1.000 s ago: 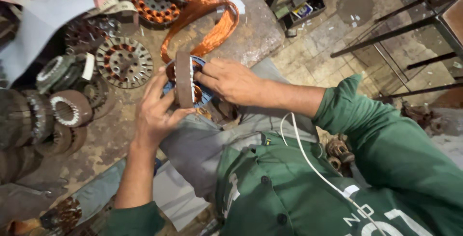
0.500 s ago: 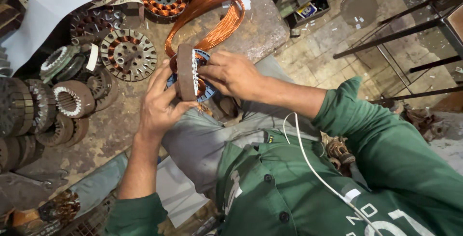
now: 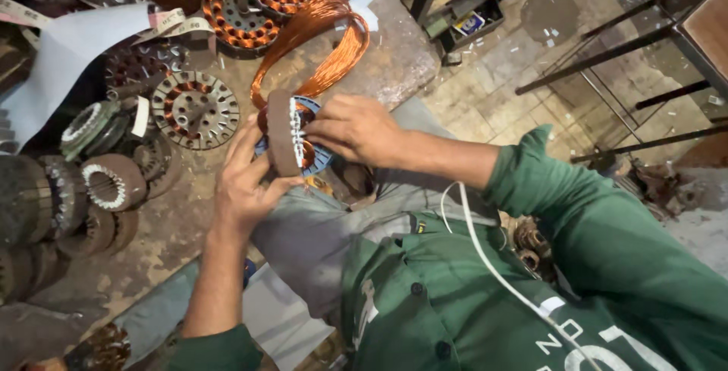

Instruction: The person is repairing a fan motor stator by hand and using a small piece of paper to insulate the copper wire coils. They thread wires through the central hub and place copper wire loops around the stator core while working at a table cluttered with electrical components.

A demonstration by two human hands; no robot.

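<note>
Both hands are busy: left hand (image 3: 244, 183) clasps the stator core (image 3: 282, 142) edge-on, right hand (image 3: 355, 128) pinches copper wire (image 3: 326, 53) into its slots, with most wire loose, unseated.

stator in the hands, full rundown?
The stator is a round, rusty-brown laminated metal ring, held on edge over the person's lap. Blue insulation shows at its slots, with copper windings inside its bore. A loose loop of copper wire arcs up from it over the bench. The left hand cradles it from below; the right hand has its fingers at the inner face, on the windings.
</note>
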